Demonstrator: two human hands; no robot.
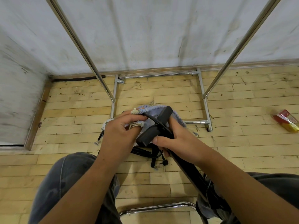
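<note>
My left hand (120, 130) pinches the fringed cream edge of a light blue knitted cloth (151, 110), its fingers curled round the tassels. My right hand (174, 139) grips a black hanger (155, 126) with a thick padded shoulder, thumb pressed beside the pad. The cloth drapes over the hanger between both hands. The hanger's long black part (194, 173) runs down toward my right knee.
A chrome clothes rack (203, 88) stands ahead on the wooden floor (80, 110), its uprights rising left and right. More black hangers (145, 152) lie on the floor under my hands. A red and yellow packet (286, 120) lies at the right. A chrome chair frame (155, 206) curves between my knees.
</note>
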